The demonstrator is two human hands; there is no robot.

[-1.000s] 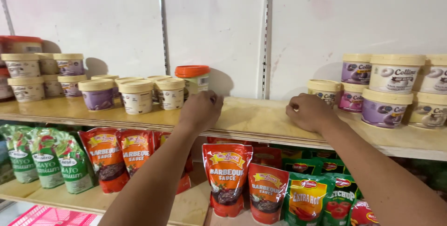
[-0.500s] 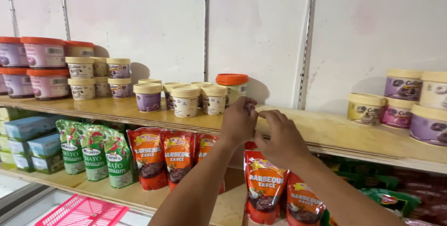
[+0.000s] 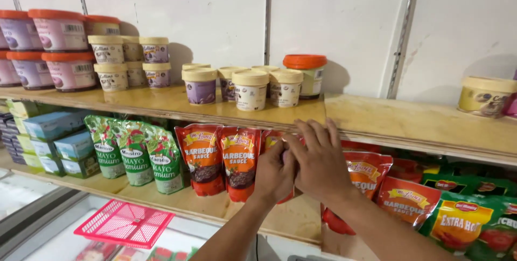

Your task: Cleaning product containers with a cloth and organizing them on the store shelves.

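Both of my hands are down at the lower shelf, in front of a row of red sauce pouches. My left hand is curled around a red sauce pouch, which it mostly hides. Beside and overlapping it, my right hand lies on the same pouch with its fingers spread, the tips reaching the front edge of the upper wooden shelf. Two more red pouches stand upright just left of my hands.
Cream-lidded tubs and an orange-lidded tub stand on the upper shelf above my hands. Green pouches and blue boxes fill the lower shelf at left, red and green pouches at right. A pink basket lies below.
Both hands have dropped from the upper shelf's top to the red pouches on the lower shelf and come together. The view has shifted left and closer.
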